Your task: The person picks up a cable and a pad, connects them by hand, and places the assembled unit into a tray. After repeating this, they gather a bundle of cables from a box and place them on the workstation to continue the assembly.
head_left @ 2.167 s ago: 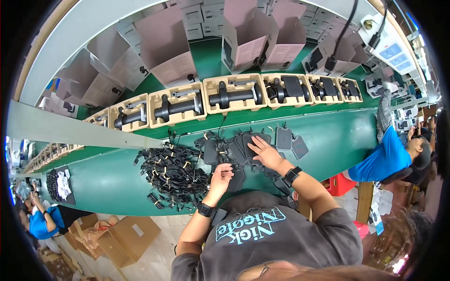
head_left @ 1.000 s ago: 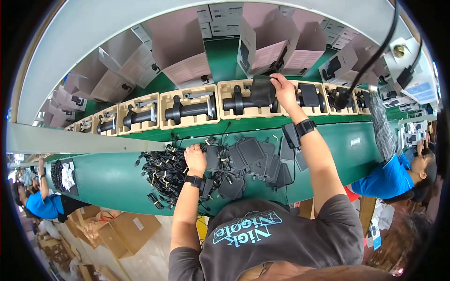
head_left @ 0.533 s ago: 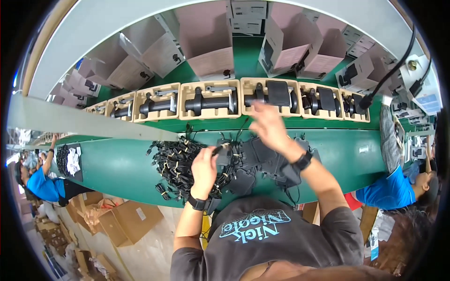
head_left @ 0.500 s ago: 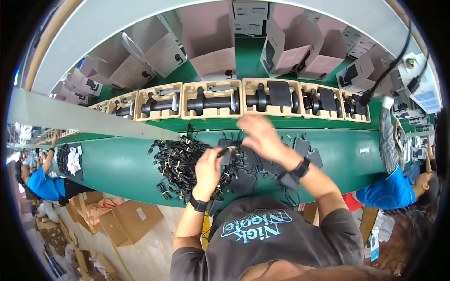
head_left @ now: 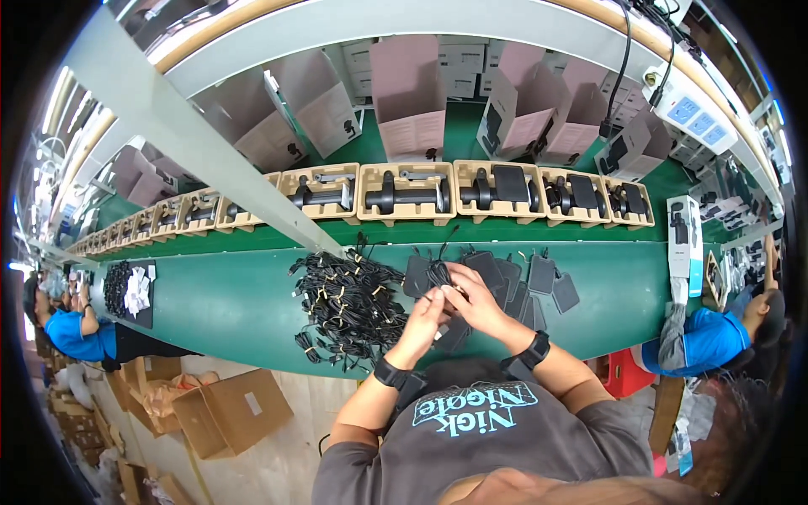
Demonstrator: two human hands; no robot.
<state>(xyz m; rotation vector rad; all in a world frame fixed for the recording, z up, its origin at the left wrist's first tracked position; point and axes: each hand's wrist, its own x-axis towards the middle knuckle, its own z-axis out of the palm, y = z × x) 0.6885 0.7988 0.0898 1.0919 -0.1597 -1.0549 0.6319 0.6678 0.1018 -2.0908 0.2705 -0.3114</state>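
A bundled black cable [head_left: 438, 273] is held between my two hands above the green table. My left hand [head_left: 423, 323] pinches at its near end, fingertips together. Against that, my right hand [head_left: 476, 301] is closed around the side of the same bundle, the fingers partly covering it. Just left of my hands lies a big heap of tied black cables [head_left: 345, 303], many with pale ties. Flat dark square pads [head_left: 543, 273] with short leads are spread behind and to the right of my hands, some overlapping. My hands hide part of these.
A row of tan moulded trays [head_left: 408, 218] with black devices runs along a raised ledge. Open cartons [head_left: 409, 109] stand behind. A slanting metal post [head_left: 210, 139] crosses at left. Co-workers sit at left [head_left: 80, 334] and right [head_left: 711, 341]. A cardboard box [head_left: 231, 412] is on the floor.
My right hand has come down from near the trays and closed on the cable bundle beside my left hand. My view has shifted. At right, a white box now stands by the co-worker's arm.
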